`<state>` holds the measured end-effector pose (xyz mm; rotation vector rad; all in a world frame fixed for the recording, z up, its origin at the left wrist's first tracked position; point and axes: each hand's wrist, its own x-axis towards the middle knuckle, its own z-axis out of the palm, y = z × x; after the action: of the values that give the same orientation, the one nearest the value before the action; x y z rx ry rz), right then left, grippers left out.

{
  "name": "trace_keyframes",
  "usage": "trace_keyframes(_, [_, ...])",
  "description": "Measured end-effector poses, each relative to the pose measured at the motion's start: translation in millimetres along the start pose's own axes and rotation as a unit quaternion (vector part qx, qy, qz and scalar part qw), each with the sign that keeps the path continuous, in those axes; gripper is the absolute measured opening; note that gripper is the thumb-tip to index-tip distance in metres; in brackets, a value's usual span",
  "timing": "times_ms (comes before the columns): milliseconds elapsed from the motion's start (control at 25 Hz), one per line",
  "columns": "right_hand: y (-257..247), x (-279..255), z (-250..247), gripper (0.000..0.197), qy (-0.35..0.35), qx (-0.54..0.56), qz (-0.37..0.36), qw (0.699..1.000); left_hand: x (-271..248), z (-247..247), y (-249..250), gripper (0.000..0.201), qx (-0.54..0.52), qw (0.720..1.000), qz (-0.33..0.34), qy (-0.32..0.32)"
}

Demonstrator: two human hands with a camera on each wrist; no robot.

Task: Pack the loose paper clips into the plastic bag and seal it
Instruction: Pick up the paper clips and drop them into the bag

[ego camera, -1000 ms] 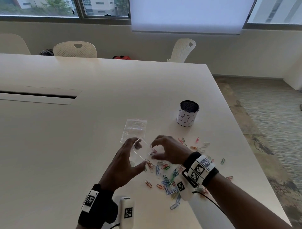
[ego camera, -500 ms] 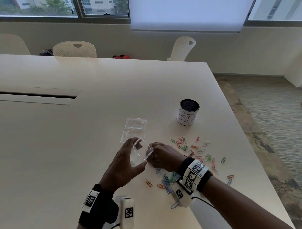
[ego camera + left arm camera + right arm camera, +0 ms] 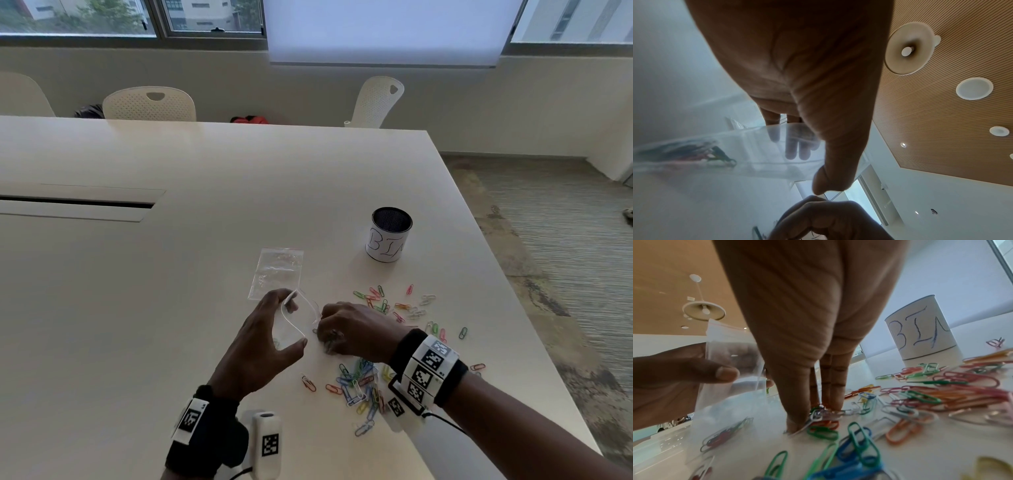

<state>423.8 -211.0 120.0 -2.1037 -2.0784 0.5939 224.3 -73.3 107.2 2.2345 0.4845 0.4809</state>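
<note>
Bag: we see our left hand (image 3: 260,342) holding the clear zip bag (image 3: 294,320) by its mouth, thumb on one lip, fingers on the other, mouth bowed open toward our right.
Right hand: our right hand (image 3: 352,334) is down on the table just beside the bag mouth, fingertips (image 3: 797,421) bunched and pinching a few paper clips (image 3: 824,415).
Clips: some already lie inside the bag (image 3: 723,434); most remain loose on the white table (image 3: 171,308), a pile (image 3: 359,387) near our right wrist and a scatter (image 3: 394,305) farther out.
Progress: filling under way, we judge; seal not yet closed.
Risk: thin film may collapse if the left pinch slackens, and clips would hit the lip and spill back; linked clips may drag strays along; clips near the right table edge could be swept to the floor.
Surface: smooth, hard tabletop, so clips slide easily.
Room: spare bag (image 3: 277,272) lying flat beyond, mesh cup marked "BIN" (image 3: 390,236), white chairs (image 3: 150,104), windows, carpet.
</note>
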Motion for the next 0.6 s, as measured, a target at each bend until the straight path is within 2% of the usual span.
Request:
trace_keyframes(120, [-3, -1, 2, 0.017, 0.01, -0.015, 0.002, 1.0, 0, 1, 0, 0.066, 0.001, 1.0, 0.001, 0.0])
trace_keyframes(360, [-2, -1, 0, 0.013, 0.027, -0.016, 0.035, 0.999, 1, 1, 0, 0.065, -0.002, 1.0, 0.003, -0.006])
trace_keyframes(600, [14, -12, -7, 0.007, 0.097, 0.121, 0.105, 0.982, 2, 2, 0, 0.065, -0.003, 1.0, 0.001, -0.006])
